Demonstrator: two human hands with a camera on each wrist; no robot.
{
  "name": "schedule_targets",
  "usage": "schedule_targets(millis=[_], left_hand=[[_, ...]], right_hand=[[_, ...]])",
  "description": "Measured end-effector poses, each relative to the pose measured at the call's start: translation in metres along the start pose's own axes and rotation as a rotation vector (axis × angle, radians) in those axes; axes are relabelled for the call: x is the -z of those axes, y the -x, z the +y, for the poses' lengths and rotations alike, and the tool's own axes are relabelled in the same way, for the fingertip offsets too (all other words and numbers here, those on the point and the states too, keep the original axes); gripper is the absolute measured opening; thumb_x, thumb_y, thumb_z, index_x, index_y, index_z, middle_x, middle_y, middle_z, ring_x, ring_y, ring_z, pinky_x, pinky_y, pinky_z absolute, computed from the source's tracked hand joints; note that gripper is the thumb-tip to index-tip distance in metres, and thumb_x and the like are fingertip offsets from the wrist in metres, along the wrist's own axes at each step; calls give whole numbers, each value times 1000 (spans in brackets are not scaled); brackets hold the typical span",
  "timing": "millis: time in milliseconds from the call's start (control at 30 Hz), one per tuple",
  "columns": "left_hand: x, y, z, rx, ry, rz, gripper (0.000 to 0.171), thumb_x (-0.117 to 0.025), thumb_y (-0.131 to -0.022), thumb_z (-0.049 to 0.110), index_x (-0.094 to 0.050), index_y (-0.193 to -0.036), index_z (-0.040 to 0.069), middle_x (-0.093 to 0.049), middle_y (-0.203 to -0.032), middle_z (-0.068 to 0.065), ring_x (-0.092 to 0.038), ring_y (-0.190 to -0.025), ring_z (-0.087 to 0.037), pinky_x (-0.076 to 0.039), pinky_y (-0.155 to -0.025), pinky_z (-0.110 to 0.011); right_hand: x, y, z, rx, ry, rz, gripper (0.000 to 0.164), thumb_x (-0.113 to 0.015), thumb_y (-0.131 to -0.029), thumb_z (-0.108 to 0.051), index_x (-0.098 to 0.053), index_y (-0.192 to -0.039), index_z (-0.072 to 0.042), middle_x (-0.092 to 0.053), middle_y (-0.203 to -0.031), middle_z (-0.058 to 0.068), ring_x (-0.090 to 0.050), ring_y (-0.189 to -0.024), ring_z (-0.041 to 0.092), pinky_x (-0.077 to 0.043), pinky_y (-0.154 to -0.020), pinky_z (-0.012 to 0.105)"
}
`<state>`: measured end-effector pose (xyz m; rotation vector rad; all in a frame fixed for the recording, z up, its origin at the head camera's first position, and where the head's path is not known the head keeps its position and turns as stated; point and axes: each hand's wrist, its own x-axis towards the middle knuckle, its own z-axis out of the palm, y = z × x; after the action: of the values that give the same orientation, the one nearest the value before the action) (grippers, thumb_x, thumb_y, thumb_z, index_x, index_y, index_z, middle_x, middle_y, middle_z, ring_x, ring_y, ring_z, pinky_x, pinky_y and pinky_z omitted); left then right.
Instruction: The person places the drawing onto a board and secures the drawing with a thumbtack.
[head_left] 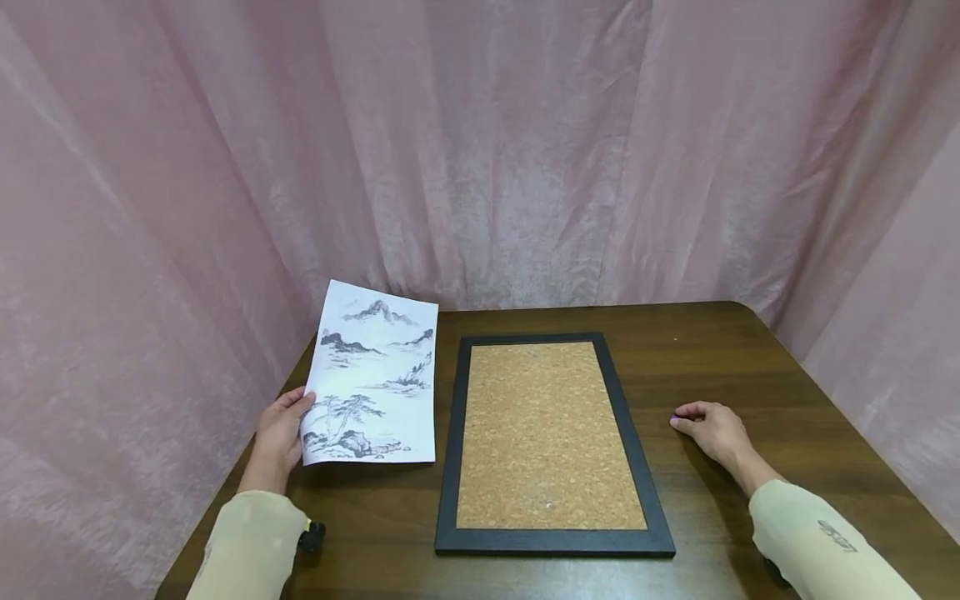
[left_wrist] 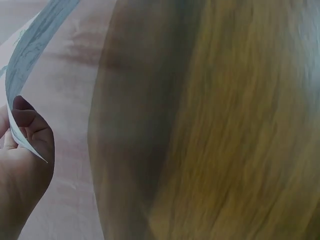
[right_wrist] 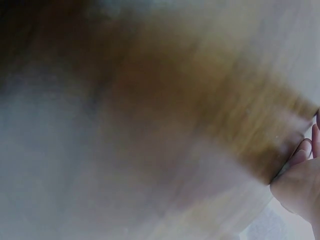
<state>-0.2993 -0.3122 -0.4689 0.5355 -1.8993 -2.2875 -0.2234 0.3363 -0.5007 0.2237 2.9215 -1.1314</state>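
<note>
My left hand (head_left: 277, 433) pinches the left edge of a sheet of paper (head_left: 375, 375) printed with an ink landscape of mountains and pines. The sheet is tilted up above the table's left side, curving slightly. In the left wrist view, the paper (left_wrist: 25, 65) passes between thumb and fingers. Over the right side of the table, my right hand (head_left: 716, 433) pinches a tiny purple item (head_left: 674, 417) between thumb and fingertips; its kind cannot be told. Between the hands lies a black-framed cork board (head_left: 551, 433), with a small shiny spot (head_left: 548, 503) near its bottom.
The dark wooden table (head_left: 720, 358) has a rounded far right corner. Pink curtains (head_left: 480, 150) hang behind it and along both sides. A tiny pale speck (head_left: 675, 339) shows on the table right of the board. The right wrist view is mostly blurred.
</note>
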Motion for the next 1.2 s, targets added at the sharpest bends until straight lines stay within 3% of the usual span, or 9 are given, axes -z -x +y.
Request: schedule_targets(millis=[233, 533, 767, 1000, 1200], left_hand=[[-15, 6, -4, 11, 145, -37, 9, -60, -100, 11, -59, -109, 12, -67, -87, 8, -63, -83, -6, -50, -73, -19], [-54, 17, -13, -12, 104, -116, 15, -60, -100, 11, -57, -115, 6, -68, -86, 6, -64, -81, -8, -51, -73, -22], [-90, 27, -21, 19, 108, -167, 28, -58, -101, 11, -52, -127, -1, -67, -91, 3, -65, -83, -11, -52, -74, -25], [-125, 41, -32, 37, 136, -199, 26, -58, -101, 9, -54, -124, -1, -67, -92, -1, -66, -82, -12, -53, -71, -26], [-154, 62, -43, 67, 105, -208, 25, -62, -98, 8, -57, -120, -2, -68, -90, -3, -67, -76, -13, -54, -65, -26]], right_hand=[[0, -3, -2, 17, 22, 15, 34, -65, -97, -25, -67, -115, 3, -65, -112, 24, -58, -102, 41, -44, -85, 55], [-2, -4, 0, 5, 12, 13, 33, -65, -97, -26, -67, -115, 3, -64, -113, 24, -58, -101, 40, -45, -84, 54], [-3, -3, 0, -5, 2, 11, 33, -65, -97, -25, -67, -115, 3, -64, -114, 24, -58, -101, 40, -45, -83, 54], [-3, -4, -1, 4, 10, 17, 32, -65, -97, -25, -67, -114, 2, -65, -112, 23, -58, -101, 40, -45, -83, 55], [-4, -4, 1, -6, 3, 5, 33, -64, -98, -26, -67, -116, 2, -64, -114, 23, -58, -101, 38, -45, -83, 54]])
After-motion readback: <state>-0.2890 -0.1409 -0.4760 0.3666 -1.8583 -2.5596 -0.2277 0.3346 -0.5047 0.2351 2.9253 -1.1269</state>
